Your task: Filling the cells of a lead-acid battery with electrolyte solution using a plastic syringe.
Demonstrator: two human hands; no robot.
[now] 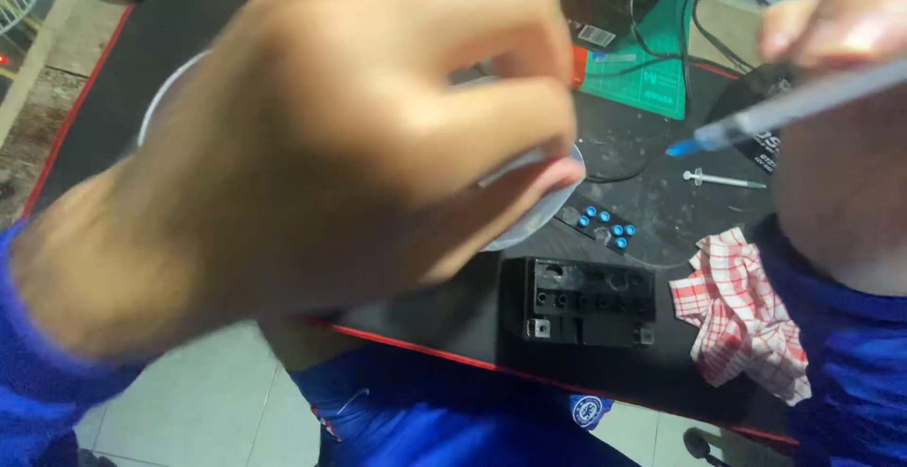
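Black mat (444, 325) with a red-trimmed near edge over the worktop, pale floor tiles below it, tangle of cables at the far side

Left hand (321, 146) huge and blurred up close to the lens, fingers curled tight, pinching the rim of a clear round plastic dish (529, 221); dish lifted over the middle of the mat, mostly hidden behind the knuckles

Right hand (831, 23) up at the far right corner, fingers closed around a clear syringe (794, 103), blue tip aimed left and down toward the dish, tip and dish rim apart with open air between

Below, near the front edge of the mat: black battery block (588, 302) sitting flat, row of holes on top, just inside the red trim

Behind it, a black strip of blue caps (600, 224), lying slantwise, just beside the dish edge

Red-and-white checked cloth (746, 321) crumpled at the right front, spilling up to the mat edge, close beside the battery

Second small syringe (723, 180) lying flat further back on the right, well clear of the cloth

Green cutting mat (652, 84) at the far edge under the cables

Open room: bare black strip between battery and blue caps, bare mat along the left side under the left arm
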